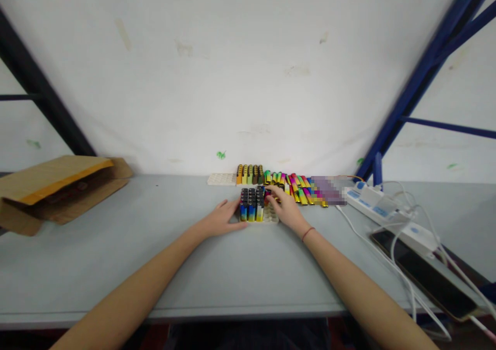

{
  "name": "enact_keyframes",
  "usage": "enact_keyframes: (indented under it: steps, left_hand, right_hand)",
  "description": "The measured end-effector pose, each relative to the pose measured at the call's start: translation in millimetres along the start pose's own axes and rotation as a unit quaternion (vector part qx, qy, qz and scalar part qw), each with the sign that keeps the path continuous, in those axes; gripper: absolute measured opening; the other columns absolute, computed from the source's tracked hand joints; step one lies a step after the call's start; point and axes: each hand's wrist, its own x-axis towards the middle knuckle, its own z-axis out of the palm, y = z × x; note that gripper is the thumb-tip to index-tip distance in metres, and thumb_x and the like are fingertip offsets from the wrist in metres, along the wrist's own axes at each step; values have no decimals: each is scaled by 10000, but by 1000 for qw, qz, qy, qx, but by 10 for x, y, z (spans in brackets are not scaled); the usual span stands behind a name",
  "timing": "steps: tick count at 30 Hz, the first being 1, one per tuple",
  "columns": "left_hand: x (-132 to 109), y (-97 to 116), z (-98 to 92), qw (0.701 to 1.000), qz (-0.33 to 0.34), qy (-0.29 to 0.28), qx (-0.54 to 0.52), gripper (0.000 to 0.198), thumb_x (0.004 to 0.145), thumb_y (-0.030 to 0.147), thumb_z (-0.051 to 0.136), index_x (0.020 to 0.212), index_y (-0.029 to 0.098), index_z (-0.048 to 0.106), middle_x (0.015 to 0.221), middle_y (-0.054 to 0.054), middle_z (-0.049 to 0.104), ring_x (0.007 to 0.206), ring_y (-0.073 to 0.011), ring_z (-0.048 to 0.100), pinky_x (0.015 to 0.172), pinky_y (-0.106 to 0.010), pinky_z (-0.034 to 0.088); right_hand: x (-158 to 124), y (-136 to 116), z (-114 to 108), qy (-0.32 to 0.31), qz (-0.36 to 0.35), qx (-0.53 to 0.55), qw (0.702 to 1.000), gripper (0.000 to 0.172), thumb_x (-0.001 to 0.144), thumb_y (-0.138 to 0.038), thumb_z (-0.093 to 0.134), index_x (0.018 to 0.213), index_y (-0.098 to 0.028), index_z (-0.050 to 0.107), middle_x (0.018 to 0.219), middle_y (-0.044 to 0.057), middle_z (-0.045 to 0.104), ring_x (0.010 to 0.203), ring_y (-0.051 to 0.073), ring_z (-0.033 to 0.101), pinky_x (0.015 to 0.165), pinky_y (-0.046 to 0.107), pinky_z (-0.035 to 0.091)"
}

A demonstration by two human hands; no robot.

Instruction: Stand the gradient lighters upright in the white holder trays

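Observation:
A pale tray of round holes stands in front of me, its left part filled with upright lighters in blue and yellow with dark tops. My left hand holds the tray's near left corner, thumb along the front edge and fingers at the left side. Over the tray's back right part, my right hand is closed at the fingertips on a lighter, mostly covered by the fingers. Just behind and to the right lie loose, shiny multicoloured lighters.
Behind are a second group of upright lighters and a white holed tray. A brown paper bag lies left. On the right are a power strip, white cables and a phone. A blurred patch hides something near the loose lighters.

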Motion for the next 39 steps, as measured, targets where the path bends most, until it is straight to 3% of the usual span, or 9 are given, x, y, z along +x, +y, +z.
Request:
enact_keyframes:
  steps: [8, 13, 17, 21, 26, 28, 31, 35, 39]
  left_hand:
    - [-3, 0, -9, 1000, -5, 1, 2, 779, 847, 628, 447, 1428, 144, 259, 1451, -150, 352, 1322, -317, 343, 1120, -500, 139]
    - [-2, 4, -23, 1000, -4, -4, 5, 765, 852, 620, 443, 1424, 147, 256, 1432, -153, 381, 1306, -304, 368, 1122, -489, 139]
    - [-4, 9, -27, 1000, -3, -4, 7, 750, 854, 615, 444, 1415, 150, 267, 1429, -157, 383, 1305, -295, 369, 1120, -493, 145]
    - [-6, 18, -32, 1000, -10, -10, 10, 729, 854, 607, 445, 1399, 149, 290, 1422, -161, 393, 1312, -291, 361, 1118, -497, 143]
    - [-3, 17, -29, 1000, -8, -7, 4, 729, 848, 612, 443, 1394, 150, 298, 1423, -154, 395, 1315, -290, 357, 1120, -492, 141]
    - [0, 13, -24, 1000, -7, -2, 1, 729, 845, 616, 445, 1395, 160, 299, 1424, -144, 398, 1311, -297, 363, 1120, -492, 140]
    - [2, 13, -21, 1000, -3, 1, 1, 737, 843, 622, 442, 1401, 167, 288, 1428, -140, 393, 1309, -305, 364, 1117, -502, 140]
    - [-2, 24, -28, 1000, -3, 0, 6, 733, 847, 617, 442, 1395, 153, 299, 1431, -157, 383, 1303, -306, 372, 1111, -498, 159]
    - [-3, 22, -25, 1000, -2, 1, -4, 738, 847, 606, 454, 1414, 174, 265, 1443, -139, 371, 1328, -304, 338, 1117, -506, 130]
  right_hand:
    - [38, 79, -127, -8, -57, -194, 979, 551, 850, -108, 351, 1399, -142, 368, 1171, 138, 571, 1087, 237, 504, 942, 373, 406]
    - [45, 338, -405, 85, 111, -355, 924, 408, 843, -170, 397, 1211, -56, 531, 1155, 226, 560, 1092, 317, 494, 909, 423, 384]
    - [9, 573, -498, 53, 175, -380, 907, 340, 826, -191, 416, 1075, -50, 599, 945, 246, 615, 932, 344, 559, 799, 445, 405]
    - [8, 685, -450, 52, 204, -349, 913, 262, 795, -181, 447, 955, -110, 642, 889, 218, 617, 860, 317, 581, 745, 415, 417]
    - [66, 628, -515, 73, 218, -291, 929, 268, 752, -138, 451, 955, -105, 623, 902, 200, 611, 920, 299, 567, 787, 387, 414]
    - [96, 529, -580, 92, 192, -218, 953, 256, 755, -157, 441, 953, -113, 597, 883, 167, 619, 916, 277, 564, 791, 372, 418]
    - [121, 293, -617, 89, 187, -11, 978, 264, 753, -198, 438, 998, -156, 528, 760, 53, 619, 763, 200, 582, 683, 301, 444]
    - [93, -17, -492, 28, 213, 201, 956, 227, 777, -231, 412, 1001, -218, 446, 512, -87, 465, 441, 118, 457, 465, 217, 392]
    - [60, -72, -301, -13, 209, 264, 942, 210, 837, -405, 436, 955, -233, 465, 498, -106, 401, 341, 84, 333, 336, 190, 299]
